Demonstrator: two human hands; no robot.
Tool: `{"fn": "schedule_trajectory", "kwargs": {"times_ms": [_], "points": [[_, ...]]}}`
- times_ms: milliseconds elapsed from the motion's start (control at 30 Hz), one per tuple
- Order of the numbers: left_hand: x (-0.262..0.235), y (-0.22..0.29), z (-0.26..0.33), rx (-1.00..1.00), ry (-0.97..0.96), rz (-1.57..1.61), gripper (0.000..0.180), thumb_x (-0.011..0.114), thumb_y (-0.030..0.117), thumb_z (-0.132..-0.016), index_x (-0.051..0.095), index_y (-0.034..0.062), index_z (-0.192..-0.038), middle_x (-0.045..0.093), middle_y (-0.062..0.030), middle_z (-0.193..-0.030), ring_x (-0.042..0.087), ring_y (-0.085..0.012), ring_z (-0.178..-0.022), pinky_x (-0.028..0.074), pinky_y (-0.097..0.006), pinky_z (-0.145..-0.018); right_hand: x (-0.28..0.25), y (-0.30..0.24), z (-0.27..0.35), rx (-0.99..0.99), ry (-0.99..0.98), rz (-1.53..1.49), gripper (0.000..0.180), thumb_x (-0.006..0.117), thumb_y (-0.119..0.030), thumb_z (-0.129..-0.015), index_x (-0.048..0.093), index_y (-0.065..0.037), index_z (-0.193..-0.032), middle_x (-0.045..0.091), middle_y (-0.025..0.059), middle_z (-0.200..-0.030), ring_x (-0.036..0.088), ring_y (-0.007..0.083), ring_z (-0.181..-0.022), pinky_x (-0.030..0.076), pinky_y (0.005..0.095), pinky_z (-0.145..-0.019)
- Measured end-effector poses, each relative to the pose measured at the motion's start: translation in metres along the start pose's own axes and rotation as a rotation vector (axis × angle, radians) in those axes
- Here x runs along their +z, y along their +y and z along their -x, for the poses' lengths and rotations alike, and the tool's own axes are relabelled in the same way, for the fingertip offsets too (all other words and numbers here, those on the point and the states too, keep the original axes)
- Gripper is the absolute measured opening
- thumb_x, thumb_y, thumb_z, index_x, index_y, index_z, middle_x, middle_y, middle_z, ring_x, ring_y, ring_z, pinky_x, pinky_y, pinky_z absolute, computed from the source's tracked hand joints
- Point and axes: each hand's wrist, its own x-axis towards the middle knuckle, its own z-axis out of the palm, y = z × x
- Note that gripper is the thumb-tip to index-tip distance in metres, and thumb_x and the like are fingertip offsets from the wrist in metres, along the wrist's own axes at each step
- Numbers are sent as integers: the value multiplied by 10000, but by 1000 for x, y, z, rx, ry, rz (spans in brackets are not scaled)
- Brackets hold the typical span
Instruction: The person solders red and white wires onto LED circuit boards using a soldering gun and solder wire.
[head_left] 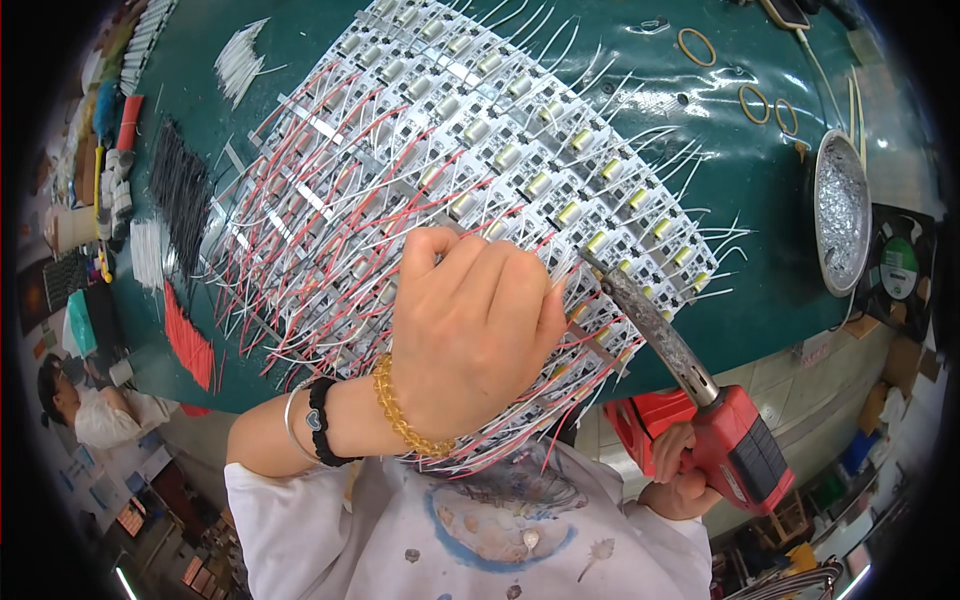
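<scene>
A large panel of small circuit boards (540,185) lies in front of me, with rows of cylindrical silver and yellowish parts. Red and white wires (330,210) stand out from the boards, densest on the left side. Over the panel's near part, my left hand (480,310) is closed, its thumb and forefinger pinched on what looks like a thin white wire; the fingertips are mostly hidden. My right hand (680,465) grips a red soldering gun (740,450). Its long metal barrel points up and left, the tip at the boards just beside my left fingers.
Bundles of black wires (180,190), white wires (146,255) and red wires (188,335) lie left on the green table (740,180). At right stands a metal bowl (842,215) with silvery contents. Rubber bands (697,47) lie at far right. Another person (95,400) sits at far left.
</scene>
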Motion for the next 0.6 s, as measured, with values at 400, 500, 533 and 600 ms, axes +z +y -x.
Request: {"fn": "schedule_trajectory", "kwargs": {"times_ms": [400, 500, 533, 600], "points": [[-1, -3, -1, -15, 32, 39, 194, 674, -13, -681, 498, 67, -705, 433, -28, -609, 434, -212, -548, 340, -359, -628, -47, 3, 31, 348, -62, -260, 147, 468, -132, -870, 503, 10, -870, 549, 75, -897, 528, 81, -868, 427, 200, -694], [1, 0, -2, 9, 21, 27, 186, 661, 20, -691, 481, 62, -706, 430, -42, -615, 446, -220, -565, 346, -364, -631, -45, 4, 34, 718, 158, -415, 176, 439, -155, -905, 487, 13, -890, 532, 76, -915, 508, 79, -883, 416, 197, -718], [2, -1, -2, 17, 17, 14, 185, 649, 54, -702, 464, 58, -708, 427, -55, -621, 457, -228, -580, 351, -370, -635, -39, 0, 24, 602, 87, -345, 166, 451, -151, -892, 489, 9, -870, 530, 73, -879, 510, 86, -841, 415, 201, -695], [3, -1, -2, 19, 11, 18, 186, 650, 54, -699, 464, 59, -708, 429, -55, -622, 458, -226, -580, 351, -369, -636, -28, -6, 12, 367, -51, -208, 149, 474, -142, -866, 492, 1, -830, 528, 68, -807, 514, 101, -756, 412, 209, -650]]}}
